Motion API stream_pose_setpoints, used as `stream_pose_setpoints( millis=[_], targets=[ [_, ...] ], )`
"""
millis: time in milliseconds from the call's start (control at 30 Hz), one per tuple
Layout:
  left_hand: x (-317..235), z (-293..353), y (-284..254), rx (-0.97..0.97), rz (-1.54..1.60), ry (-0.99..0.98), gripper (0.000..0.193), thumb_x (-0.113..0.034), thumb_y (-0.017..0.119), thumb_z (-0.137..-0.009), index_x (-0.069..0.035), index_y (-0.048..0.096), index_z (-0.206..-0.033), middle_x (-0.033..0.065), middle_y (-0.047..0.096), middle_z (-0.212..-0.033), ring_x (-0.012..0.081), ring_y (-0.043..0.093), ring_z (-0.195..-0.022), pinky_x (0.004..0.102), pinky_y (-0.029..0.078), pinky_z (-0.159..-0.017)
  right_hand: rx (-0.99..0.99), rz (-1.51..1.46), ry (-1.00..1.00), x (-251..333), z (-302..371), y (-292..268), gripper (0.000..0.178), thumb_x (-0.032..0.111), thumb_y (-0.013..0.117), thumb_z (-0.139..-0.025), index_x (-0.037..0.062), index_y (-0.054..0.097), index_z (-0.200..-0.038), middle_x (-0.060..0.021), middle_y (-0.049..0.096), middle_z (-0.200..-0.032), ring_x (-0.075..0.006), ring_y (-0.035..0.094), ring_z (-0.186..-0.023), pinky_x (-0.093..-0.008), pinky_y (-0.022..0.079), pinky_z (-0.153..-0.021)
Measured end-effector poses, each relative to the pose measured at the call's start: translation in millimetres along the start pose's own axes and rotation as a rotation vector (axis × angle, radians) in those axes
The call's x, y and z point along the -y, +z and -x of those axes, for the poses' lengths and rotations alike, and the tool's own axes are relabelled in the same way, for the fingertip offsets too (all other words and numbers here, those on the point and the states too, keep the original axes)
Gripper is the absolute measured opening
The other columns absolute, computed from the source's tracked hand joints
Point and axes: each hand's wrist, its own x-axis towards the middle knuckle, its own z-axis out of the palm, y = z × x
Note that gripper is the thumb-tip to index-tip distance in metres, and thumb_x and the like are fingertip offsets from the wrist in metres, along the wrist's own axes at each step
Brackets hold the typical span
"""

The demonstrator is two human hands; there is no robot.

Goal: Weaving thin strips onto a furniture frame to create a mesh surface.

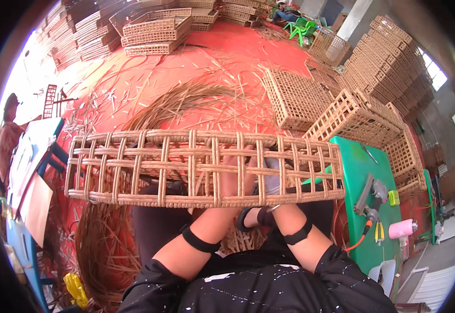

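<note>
A long open-lattice rattan basket (133, 167) lies across my lap, its woven side wall facing me. Both my hands are behind that wall and show only through the gaps. My left hand (231, 180) has its fingers pointing up, pressed against the basket's strips near the middle. My right hand (272, 182) is just beside it, with grey covering on the fingers, and its grip is hidden by the weave. Black bands circle both forearms.
A green table (358, 172) at my right carries a grey air tool (371, 195), yellow-handled pliers (378, 232) and a pink bottle (402, 228). Loose rattan strips (180, 99) cover the red floor. Stacked lattice baskets (389, 57) rise at the back right. Another person (8, 135) sits far left.
</note>
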Motion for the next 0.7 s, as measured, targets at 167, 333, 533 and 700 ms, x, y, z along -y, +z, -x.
stream_pose_setpoints(
  millis=[167,333,533,700],
  targets=[
    [5,-6,-6,0.179,0.051,-0.078,0.025,-0.012,0.064,-0.082,0.004,0.063,-0.102,0.0156,0.067,-0.092,0.0215,0.062,-0.085,0.0348,0.049,-0.076,0.008,0.018,0.017,2,12,-5,0.038,0.027,0.05,-0.091,0.0073,0.053,-0.123,-0.0166,0.058,-0.115,-0.0329,0.056,-0.104,-0.0441,0.046,-0.088],
    [9,-4,-2,0.208,0.08,-0.039,0.035,-0.023,0.067,-0.082,0.002,0.061,-0.105,0.0183,0.063,-0.094,0.0293,0.061,-0.087,0.0397,0.048,-0.078,0.001,0.021,0.036,-1,18,-8,0.04,0.028,0.05,-0.091,0.0081,0.052,-0.125,-0.0172,0.057,-0.117,-0.0342,0.056,-0.105,-0.0451,0.046,-0.09],
    [-3,2,4,0.161,0.078,-0.043,0.026,-0.016,0.067,-0.084,0.001,0.059,-0.103,0.0113,0.06,-0.087,0.0219,0.059,-0.08,0.0364,0.049,-0.071,0.002,0.005,0.063,-9,26,-10,0.042,0.029,0.05,-0.091,0.009,0.051,-0.128,-0.0179,0.056,-0.119,-0.0358,0.055,-0.107,-0.0464,0.045,-0.091],
    [-1,-3,8,0.149,0.217,-0.136,0.027,-0.013,0.068,-0.083,0.0,0.055,-0.103,0.0088,0.059,-0.091,0.0175,0.058,-0.082,0.0332,0.048,-0.071,-0.128,-0.003,0.026,-4,19,-12,0.042,0.032,0.054,-0.089,0.0071,0.056,-0.122,-0.0199,0.061,-0.107,-0.0387,0.06,-0.093,-0.0489,0.048,-0.081]
  ],
)
